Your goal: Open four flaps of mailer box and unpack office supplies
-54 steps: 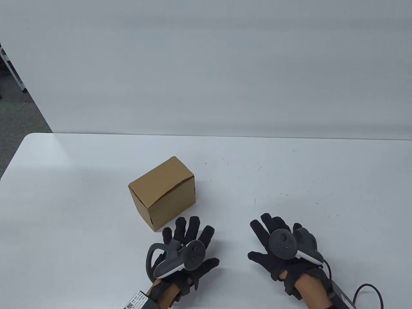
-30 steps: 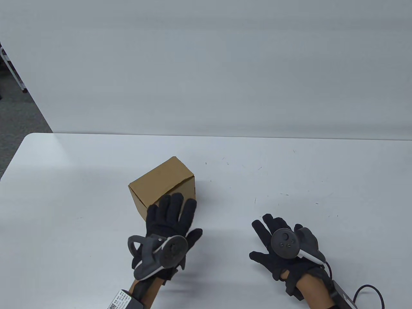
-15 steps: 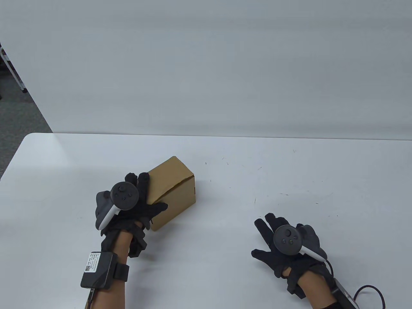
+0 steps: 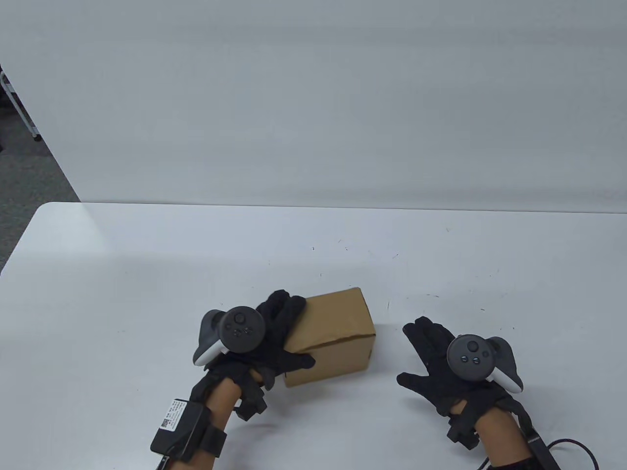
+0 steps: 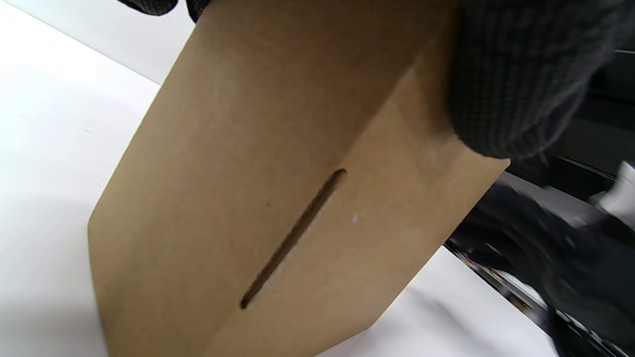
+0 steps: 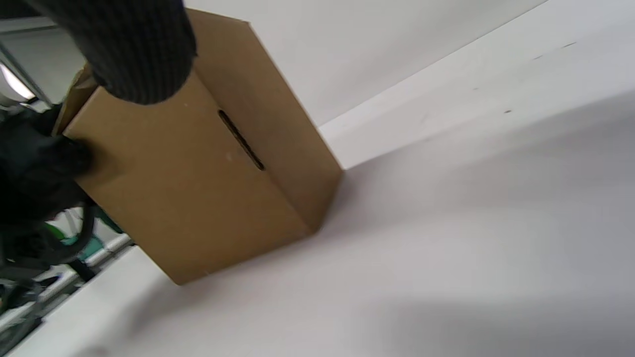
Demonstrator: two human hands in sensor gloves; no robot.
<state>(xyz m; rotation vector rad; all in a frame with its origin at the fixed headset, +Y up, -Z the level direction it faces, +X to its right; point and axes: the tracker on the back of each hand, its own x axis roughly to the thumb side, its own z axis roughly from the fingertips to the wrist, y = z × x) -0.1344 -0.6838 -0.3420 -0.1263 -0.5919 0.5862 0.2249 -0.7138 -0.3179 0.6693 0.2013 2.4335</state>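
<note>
A small brown cardboard mailer box (image 4: 338, 328) stands closed on the white table (image 4: 147, 269), near the front centre. My left hand (image 4: 293, 330) grips its left end, fingers over the top and thumb on the near side. In the left wrist view the box (image 5: 278, 173) fills the frame, a tuck slot showing, with my thumb (image 5: 516, 74) on it. My right hand (image 4: 414, 352) is open with fingers spread, just right of the box and apart from it. The right wrist view shows the box (image 6: 198, 188) and the left hand (image 6: 34, 173) holding it.
The table's far edge (image 4: 343, 208) meets a plain white wall. Grey carpet (image 4: 24, 171) shows past the table's left corner. A black cable (image 4: 573, 448) trails from my right wrist at the bottom right.
My left hand reached to the box, took hold of its left end, and moved it right and toward me, turning it. My right hand shifted slightly toward the box.
</note>
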